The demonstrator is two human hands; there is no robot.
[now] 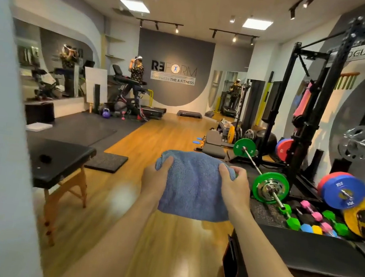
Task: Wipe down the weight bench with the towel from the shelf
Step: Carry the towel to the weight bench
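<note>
A folded blue towel (194, 185) is held up in front of me at chest height, over the wooden floor. My left hand (156, 178) grips its left edge and my right hand (233, 186) grips its right edge, thumbs on top. Beyond the towel, a grey padded weight bench (213, 143) stands on the floor in front of the black power rack (305, 121). The bench is well out of arm's reach and its near end is hidden behind the towel.
A black massage table (59, 160) with wooden legs stands at the left. A barbell with green plates (269, 188), coloured dumbbells (314, 219) and bumper plates (343, 190) lie at the right. A black box (300, 256) sits near right. A person (137, 70) stands far back by a treadmill.
</note>
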